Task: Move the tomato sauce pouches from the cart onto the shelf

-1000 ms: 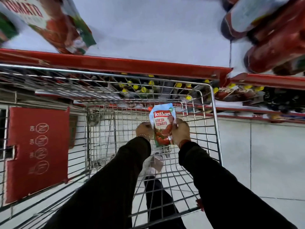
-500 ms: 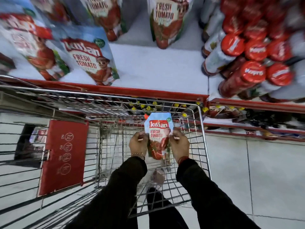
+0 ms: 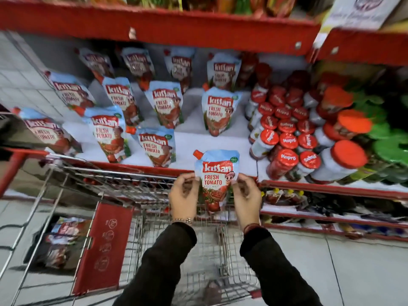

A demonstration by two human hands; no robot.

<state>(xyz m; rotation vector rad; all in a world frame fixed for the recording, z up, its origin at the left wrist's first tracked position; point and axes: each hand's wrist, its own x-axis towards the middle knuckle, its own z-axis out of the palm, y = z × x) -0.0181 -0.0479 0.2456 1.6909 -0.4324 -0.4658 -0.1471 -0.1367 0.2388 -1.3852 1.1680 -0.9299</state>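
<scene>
Tomato sauce pouch [image 3: 216,173] now raised higher than before, upright at the shelf [image 3: 212,149] front edge above the cart [image 3: 141,184], left hand [image 3: 184,195] and right hand [image 3: 246,196] pinching its side edges, shelved pouches [image 3: 159,146] newly in view

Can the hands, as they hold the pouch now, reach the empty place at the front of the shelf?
Probably yes: the bare shelf front lies just beyond the held pouch, nothing between.
</scene>
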